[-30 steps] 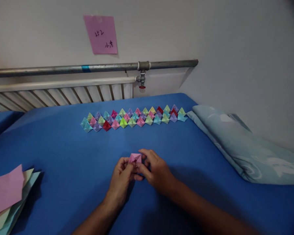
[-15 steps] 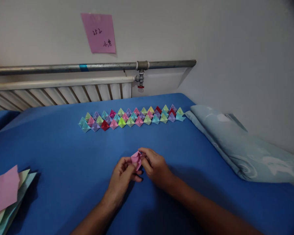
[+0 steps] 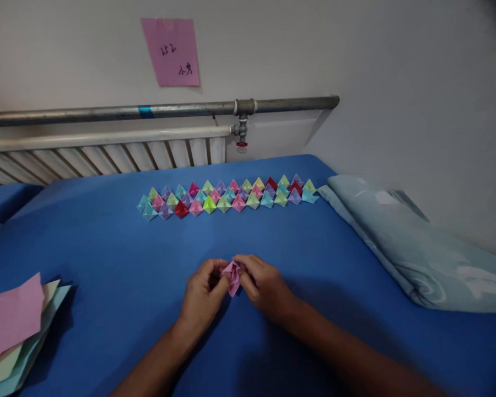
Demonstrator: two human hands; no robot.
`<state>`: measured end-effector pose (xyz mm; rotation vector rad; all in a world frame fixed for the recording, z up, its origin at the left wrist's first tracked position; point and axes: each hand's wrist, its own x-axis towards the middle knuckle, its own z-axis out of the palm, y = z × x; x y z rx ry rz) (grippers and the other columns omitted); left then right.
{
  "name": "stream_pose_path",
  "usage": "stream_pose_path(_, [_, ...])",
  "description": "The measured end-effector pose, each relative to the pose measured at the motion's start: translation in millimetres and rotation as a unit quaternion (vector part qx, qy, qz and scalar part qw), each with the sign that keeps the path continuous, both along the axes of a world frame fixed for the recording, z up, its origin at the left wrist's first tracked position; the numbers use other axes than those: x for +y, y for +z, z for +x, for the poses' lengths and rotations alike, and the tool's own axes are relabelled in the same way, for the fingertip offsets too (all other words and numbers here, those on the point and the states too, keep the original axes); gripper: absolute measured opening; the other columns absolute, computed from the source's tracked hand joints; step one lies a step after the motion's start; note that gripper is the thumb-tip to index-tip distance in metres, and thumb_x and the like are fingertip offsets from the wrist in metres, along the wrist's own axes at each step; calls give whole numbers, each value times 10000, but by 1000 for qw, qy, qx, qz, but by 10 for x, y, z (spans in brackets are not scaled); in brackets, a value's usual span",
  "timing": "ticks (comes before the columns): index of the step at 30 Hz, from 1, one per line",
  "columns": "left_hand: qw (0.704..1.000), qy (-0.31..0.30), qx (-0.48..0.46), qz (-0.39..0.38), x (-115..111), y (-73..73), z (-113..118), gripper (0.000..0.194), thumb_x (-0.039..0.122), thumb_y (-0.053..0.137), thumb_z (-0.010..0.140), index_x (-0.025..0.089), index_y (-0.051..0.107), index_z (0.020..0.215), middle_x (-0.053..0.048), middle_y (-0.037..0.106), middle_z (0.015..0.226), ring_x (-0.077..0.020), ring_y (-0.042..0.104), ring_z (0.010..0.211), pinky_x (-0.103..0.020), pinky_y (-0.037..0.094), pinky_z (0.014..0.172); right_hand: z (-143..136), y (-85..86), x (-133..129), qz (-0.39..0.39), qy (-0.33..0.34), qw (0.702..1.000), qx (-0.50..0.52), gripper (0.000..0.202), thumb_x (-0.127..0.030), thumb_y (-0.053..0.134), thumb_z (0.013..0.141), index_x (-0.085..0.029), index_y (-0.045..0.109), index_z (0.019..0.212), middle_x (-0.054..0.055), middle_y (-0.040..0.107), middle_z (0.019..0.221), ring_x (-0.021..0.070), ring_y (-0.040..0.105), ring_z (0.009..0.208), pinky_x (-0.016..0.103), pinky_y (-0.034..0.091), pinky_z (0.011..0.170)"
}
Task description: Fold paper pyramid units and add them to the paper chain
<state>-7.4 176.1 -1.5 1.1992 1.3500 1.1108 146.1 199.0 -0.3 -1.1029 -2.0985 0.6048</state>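
A small piece of folded pink origami paper is held up between my two hands, over the blue surface. My left hand pinches its left side with thumb and forefinger. On the opposite side, my right hand grips the paper the same way. A hollow between the folds faces me. Beyond my hands lie rows of small folded paper shapes in pink, green, blue, purple, red and yellow, set close together.
Loose sheets of coloured paper are stacked at the lower left, pink on top. A folded pale blue blanket lies on the right. Behind the blue surface are a radiator, a metal pipe and a pink note on the wall.
The pink paper has turned more upright and looks narrower. My left fingers, spread beneath it before, are now drawn in at its side. The whole view has shifted slightly.
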Motion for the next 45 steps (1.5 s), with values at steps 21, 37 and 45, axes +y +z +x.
stream_pose_path(21, [977, -8, 196, 88, -33, 60, -21, 180, 276, 509, 858, 200, 646, 771, -9, 643, 701, -140, 569, 622, -255, 421, 615, -6, 27, -10, -31, 48, 998, 4, 232, -114, 459, 862, -182, 611, 1023, 55, 684, 886, 156, 629, 807, 281, 492, 756])
stream_pose_path(37, [982, -17, 174, 77, -88, 49, 15, 126, 308, 535, 868, 206, 593, 824, 11, 637, 701, -124, 586, 599, -241, 441, 599, -28, 34, -29, -61, 30, 998, 4, 148, -122, 463, 879, -179, 599, 884, 32, 656, 785, 135, 595, 720, 255, 450, 679])
stream_pose_path(45, [982, -7, 164, 90, -88, 48, 20, 101, 282, 553, 848, 209, 620, 827, -2, 658, 723, -133, 604, 623, -251, 459, 617, -28, 34, -24, -78, 28, 997, -7, 152, -143, 472, 887, -190, 597, 816, 22, 643, 753, 135, 582, 697, 253, 438, 666])
